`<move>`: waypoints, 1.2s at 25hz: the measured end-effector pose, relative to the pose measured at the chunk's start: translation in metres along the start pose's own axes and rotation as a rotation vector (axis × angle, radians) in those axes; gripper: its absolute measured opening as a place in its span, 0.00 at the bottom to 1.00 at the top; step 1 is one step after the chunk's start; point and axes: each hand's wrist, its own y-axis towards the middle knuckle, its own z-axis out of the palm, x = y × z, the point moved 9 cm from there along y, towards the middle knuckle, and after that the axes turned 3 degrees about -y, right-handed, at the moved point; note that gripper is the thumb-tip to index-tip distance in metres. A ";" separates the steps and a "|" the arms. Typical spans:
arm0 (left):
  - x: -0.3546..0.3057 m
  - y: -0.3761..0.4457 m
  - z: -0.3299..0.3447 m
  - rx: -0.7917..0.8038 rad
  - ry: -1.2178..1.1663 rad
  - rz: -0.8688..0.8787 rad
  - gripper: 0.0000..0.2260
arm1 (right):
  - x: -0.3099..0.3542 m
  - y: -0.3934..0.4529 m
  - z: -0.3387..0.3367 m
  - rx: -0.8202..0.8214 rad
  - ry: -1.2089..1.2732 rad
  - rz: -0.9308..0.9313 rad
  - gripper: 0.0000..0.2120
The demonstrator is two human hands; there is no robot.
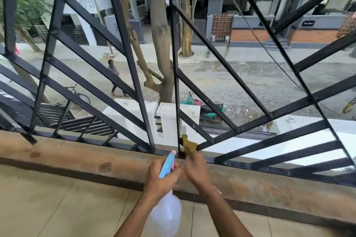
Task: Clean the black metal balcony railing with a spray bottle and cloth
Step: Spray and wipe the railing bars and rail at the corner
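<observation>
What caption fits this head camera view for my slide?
Left hand aims a spray bottle while the right hand rubs a cloth on the railing base.

A spray bottle (167, 206) with a blue and pink head is gripped in the left hand (160, 179), its nozzle aimed at the foot of the black metal railing (227, 121). A yellowish cloth (189, 145) is held in the right hand (196, 171) and pressed, as far as can be seen through the blur, against the point where the slanting bars meet the bottom rail. Both hands are held above a brown ledge (77, 159). A street (240, 79) and tree trunks (161, 44) are seen beyond the bars.
</observation>
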 end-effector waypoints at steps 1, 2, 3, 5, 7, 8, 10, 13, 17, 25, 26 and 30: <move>-0.008 -0.002 -0.001 0.008 -0.003 0.017 0.06 | -0.001 -0.009 -0.009 0.019 0.275 0.115 0.13; -0.019 -0.006 0.000 0.026 0.006 0.039 0.06 | 0.002 -0.020 -0.021 0.006 0.518 0.191 0.14; -0.029 -0.009 0.001 0.038 0.024 0.063 0.05 | 0.008 -0.032 -0.035 -0.016 0.682 0.212 0.16; -0.048 -0.012 0.003 0.042 0.051 0.100 0.05 | 0.023 -0.053 -0.071 -0.116 0.735 0.165 0.17; -0.069 -0.016 0.005 0.026 0.118 0.141 0.07 | 0.027 -0.062 -0.102 -0.295 0.482 0.083 0.15; -0.081 -0.017 0.006 0.006 0.155 0.161 0.09 | 0.032 -0.062 -0.113 -0.367 0.344 0.024 0.13; -0.096 -0.021 0.008 -0.023 0.196 0.163 0.12 | 0.048 -0.062 -0.123 -0.412 0.094 -0.072 0.14; -0.111 -0.028 0.013 -0.040 0.216 0.140 0.13 | 0.067 -0.062 -0.123 -0.408 -0.039 -0.123 0.21; -0.117 -0.027 0.017 -0.006 0.203 0.130 0.11 | 0.068 -0.053 -0.105 -0.289 0.023 -0.158 0.27; -0.121 -0.020 0.012 -0.018 0.194 0.065 0.06 | 0.051 0.008 -0.061 -0.100 -0.134 -0.071 0.34; -0.120 -0.019 0.009 -0.030 0.188 0.064 0.06 | 0.053 0.008 -0.050 -0.049 -0.175 -0.076 0.40; -0.119 -0.014 -0.014 -0.097 0.144 0.098 0.05 | 0.098 0.016 -0.043 -0.017 -0.173 -0.347 0.36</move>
